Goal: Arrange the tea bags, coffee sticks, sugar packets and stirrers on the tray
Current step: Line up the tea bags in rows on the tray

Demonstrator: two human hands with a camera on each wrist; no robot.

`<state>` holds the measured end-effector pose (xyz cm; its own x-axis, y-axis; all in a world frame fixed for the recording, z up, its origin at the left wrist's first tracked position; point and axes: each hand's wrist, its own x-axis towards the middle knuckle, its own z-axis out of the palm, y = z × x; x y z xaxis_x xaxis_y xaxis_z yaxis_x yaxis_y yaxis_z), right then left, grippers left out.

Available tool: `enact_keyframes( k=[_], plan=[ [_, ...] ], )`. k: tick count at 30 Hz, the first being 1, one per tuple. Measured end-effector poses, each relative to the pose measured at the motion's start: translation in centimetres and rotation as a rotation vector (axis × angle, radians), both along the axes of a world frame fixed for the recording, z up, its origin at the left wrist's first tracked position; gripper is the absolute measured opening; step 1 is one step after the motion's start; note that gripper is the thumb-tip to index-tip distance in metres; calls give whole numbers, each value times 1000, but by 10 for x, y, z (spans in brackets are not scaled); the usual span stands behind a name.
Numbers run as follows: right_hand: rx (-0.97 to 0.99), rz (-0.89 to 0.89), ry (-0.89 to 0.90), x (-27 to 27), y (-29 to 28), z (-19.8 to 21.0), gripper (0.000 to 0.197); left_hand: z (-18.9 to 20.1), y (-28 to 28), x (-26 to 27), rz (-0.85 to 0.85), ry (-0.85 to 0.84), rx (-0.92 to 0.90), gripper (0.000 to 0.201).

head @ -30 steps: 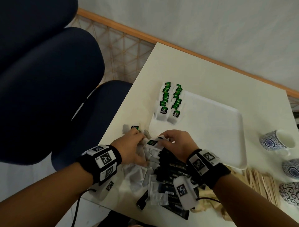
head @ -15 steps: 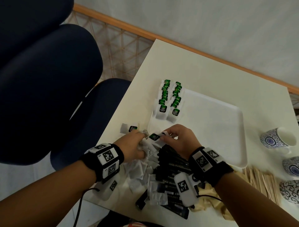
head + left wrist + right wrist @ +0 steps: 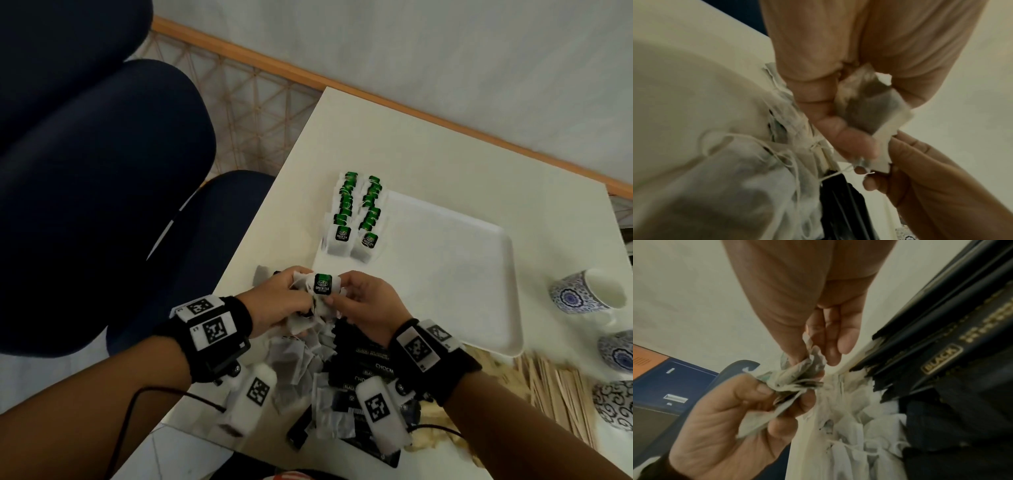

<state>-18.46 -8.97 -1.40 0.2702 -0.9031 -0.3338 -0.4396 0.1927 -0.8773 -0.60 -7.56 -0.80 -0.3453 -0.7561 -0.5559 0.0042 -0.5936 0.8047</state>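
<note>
Lower centre of the head view: loose tea bags (image 3: 291, 359) heaped on the tabletop (image 3: 428, 144), touching a stack of black coffee sticks (image 3: 370, 370) to their right, strings tangled among the bags in the left wrist view. Lower right: wooden stirrers (image 3: 555, 387) fanned out beside the near edge of the tray (image 3: 462, 274). Sugar packets not clearly made out.

Just above the heap, at centre frame: left hand (image 3: 277, 301) and right hand (image 3: 366, 305) together, raised off the pile, both pinching one green-tagged tea bag (image 3: 322, 287) between them. Left fingers (image 3: 842, 134) curled and clamped on the pouch, with further bags seemingly bunched in the same grip; right thumb and forefinger closed on the paper edge, remaining right fingers (image 3: 846, 337) hanging loose.

Further up: two neat rows of green-tagged bags (image 3: 352, 212) lying along the tray's left edge, rest of the tray bare. Far right edge: patterned cups (image 3: 582, 291).

Likely very light, soft and easily torn; filter paper crushes under a hard squeeze. Probably best taken by the stiff card tag or the crimped top edge, with the string tucked so as not to drag neighbours out of the pile.
</note>
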Motion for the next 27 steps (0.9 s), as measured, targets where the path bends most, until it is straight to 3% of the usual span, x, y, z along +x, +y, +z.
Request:
enact_keyframes(
  k=[5, 10, 13, 17, 19, 22, 27],
  plan=[
    [-91, 29, 132, 2, -2, -3, 14, -2, -1, -2, 2, 159, 53, 47],
    [-170, 56, 188, 2, -3, 8, 9, -5, -1, -4, -26, 23, -35, 20],
    [-213, 69, 216, 2, -4, 16, 6, -6, -1, -4, -72, -16, -74, 17],
    [-143, 152, 221, -5, -5, 28, 17, -9, -1, -3, -72, -91, -125, 7],
    [-109, 190, 203, -8, -6, 30, 24, -12, -3, -3, -83, -139, -176, 9],
    [-123, 156, 209, -10, -9, 31, 12, -11, -5, -3, -110, -174, -196, 8],
    [-167, 74, 110, -12, -19, 36, 7, -10, -6, -3, -125, -86, -110, 29]
  ],
)
